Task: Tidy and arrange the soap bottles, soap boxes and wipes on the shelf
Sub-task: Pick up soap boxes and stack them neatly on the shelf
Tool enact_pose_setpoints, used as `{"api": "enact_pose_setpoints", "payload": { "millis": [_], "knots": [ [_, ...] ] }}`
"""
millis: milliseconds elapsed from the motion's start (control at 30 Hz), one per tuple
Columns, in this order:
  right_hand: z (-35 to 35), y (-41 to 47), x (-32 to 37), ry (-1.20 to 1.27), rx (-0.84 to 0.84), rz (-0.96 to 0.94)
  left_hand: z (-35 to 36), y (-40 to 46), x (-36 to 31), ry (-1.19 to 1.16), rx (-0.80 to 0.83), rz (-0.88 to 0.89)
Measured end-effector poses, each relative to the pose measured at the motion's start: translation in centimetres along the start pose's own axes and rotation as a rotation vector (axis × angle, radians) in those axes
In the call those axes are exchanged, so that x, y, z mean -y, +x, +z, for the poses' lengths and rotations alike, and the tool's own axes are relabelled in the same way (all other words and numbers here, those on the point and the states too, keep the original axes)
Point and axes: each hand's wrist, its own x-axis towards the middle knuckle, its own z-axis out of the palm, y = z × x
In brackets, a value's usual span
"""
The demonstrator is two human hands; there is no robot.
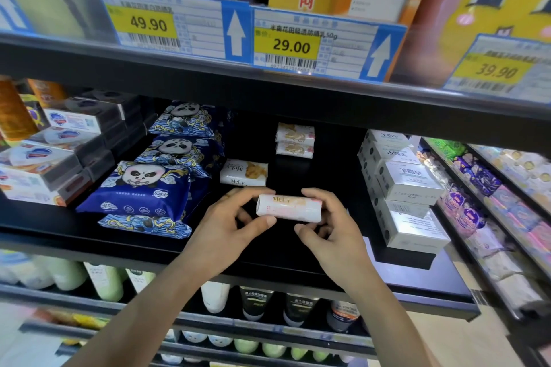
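I hold a small wrapped soap bar (288,208) between both hands, just above the front part of the black shelf (268,259). My left hand (226,229) grips its left end, thumb underneath and fingers curled over the top. My right hand (331,229) grips the right end the same way, thumb below and fingers wrapped over the far side. The bar lies on its long side, level, with the word "MeLy" facing me.

Just behind the bar, another soap of the same brand (244,172) lies flat on the shelf, its label turned upside down to me. Further back, two more of these soaps (295,140) sit stacked one on the other.

To the left stand blue wipes packs with a panda picture (140,188), piled in a row running from front to back; the front pack leans over a flat one under it. Left of them, white and dark soap boxes (56,155) are stacked in stepped layers. To the right of my hands, white boxes (405,185) are piled in a tall stack near the shelf's right end.

On the shelf edge above hang yellow price tags (290,46), reading 49.90, 29.00 and 39.90. Below my arms, bottles and tubes (256,301) stand on the lower shelf.
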Motion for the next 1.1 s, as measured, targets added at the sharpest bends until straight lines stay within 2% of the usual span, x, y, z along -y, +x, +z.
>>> {"api": "enact_pose_setpoints", "payload": {
  "millis": [300, 600, 867, 1100],
  "knots": [
    [-0.1, 0.1, -0.1, -0.012, -0.02, -0.012, -0.2, -0.1, 0.1, -0.027, 0.019, -0.048],
    [-0.1, -0.2, 0.0, 0.082, -0.018, -0.011, -0.1, -0.1, -0.5, -0.034, 0.049, -0.059],
    [-0.4, -0.1, 0.1, 0.107, 0.025, -0.025, 0.0, 0.0, -0.4, -0.054, 0.071, -0.075],
    [-0.5, -0.1, 0.1, 0.158, 0.001, -0.011, 0.0, -0.3, -1.1, 0.005, 0.079, 0.005]
  ]
}}
